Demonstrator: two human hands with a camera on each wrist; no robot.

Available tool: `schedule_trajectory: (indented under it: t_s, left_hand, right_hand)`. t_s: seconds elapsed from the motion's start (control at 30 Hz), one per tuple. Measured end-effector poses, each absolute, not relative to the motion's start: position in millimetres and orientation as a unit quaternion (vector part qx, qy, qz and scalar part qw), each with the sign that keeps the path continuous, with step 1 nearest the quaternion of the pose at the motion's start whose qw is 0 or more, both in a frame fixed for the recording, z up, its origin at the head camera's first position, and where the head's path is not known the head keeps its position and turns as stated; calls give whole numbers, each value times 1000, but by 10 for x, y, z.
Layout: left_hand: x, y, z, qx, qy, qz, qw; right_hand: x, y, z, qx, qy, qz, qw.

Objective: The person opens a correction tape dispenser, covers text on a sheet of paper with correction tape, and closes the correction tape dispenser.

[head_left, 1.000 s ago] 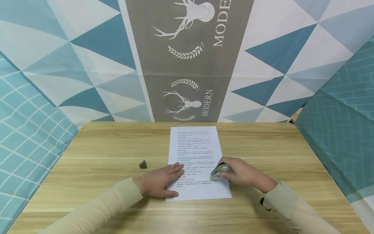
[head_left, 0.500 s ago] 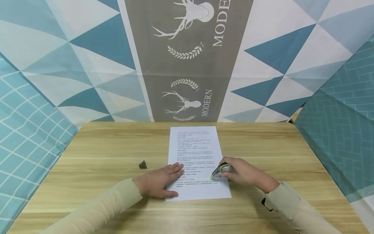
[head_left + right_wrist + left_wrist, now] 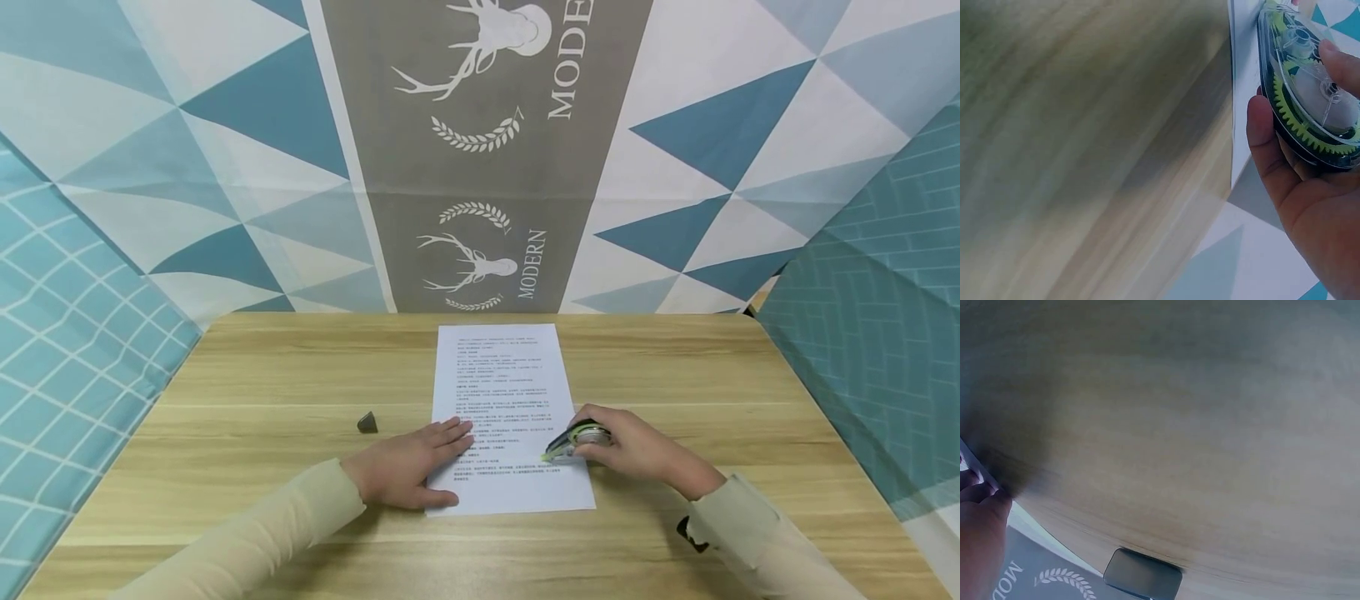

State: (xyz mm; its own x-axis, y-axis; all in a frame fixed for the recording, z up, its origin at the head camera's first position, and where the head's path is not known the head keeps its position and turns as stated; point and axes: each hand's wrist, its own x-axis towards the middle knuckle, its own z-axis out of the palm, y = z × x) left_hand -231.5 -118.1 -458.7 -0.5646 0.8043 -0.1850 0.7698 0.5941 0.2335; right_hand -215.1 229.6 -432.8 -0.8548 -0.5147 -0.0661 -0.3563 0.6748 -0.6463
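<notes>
A printed sheet of paper (image 3: 495,392) lies on the wooden table. My left hand (image 3: 408,467) rests flat on its lower left edge, fingers stretched over the text; the left wrist view catches only part of that hand (image 3: 985,531). With thumb and fingers my right hand (image 3: 637,446) grips a correction tape dispenser (image 3: 577,435) over the lower right of the sheet. Its tip points left and down at the printed lines. Seen close in the right wrist view, the correction tape (image 3: 1310,94) has a clear case with green toothed gears, held by the right hand (image 3: 1310,206).
A small dark cap (image 3: 367,422) lies on the table (image 3: 285,375) left of the paper; it also shows as a dark translucent piece (image 3: 1144,574) in the left wrist view. Patterned cloth (image 3: 480,167) stands behind the table and at both sides.
My right hand has shifted slightly to the right and tilted the correction tape lower, its tip staying near the same printed lines. My left hand and the paper have stayed put.
</notes>
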Motion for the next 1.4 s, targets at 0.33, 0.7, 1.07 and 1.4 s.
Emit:
schedule_trajectory:
  t_s: [0.33, 0.7, 1.07, 1.4]
  left_hand:
    - [-2315, -1188, -4606, 453, 880, 65, 124]
    - [-2314, -1161, -4574, 450, 881, 59, 133]
    - [-2414, -1218, -4529, 424, 893, 110, 104]
    - [-2715, -1210, -4444, 412, 904, 82, 81]
  right_hand:
    - [-2121, 2344, -4411, -191, 901, -370, 121]
    - [-2099, 2426, -4415, -172, 903, -378, 111]
    - [-2123, 2404, -4361, -165, 904, -381, 100]
    - [-2197, 2378, -4349, -172, 899, -397, 73]
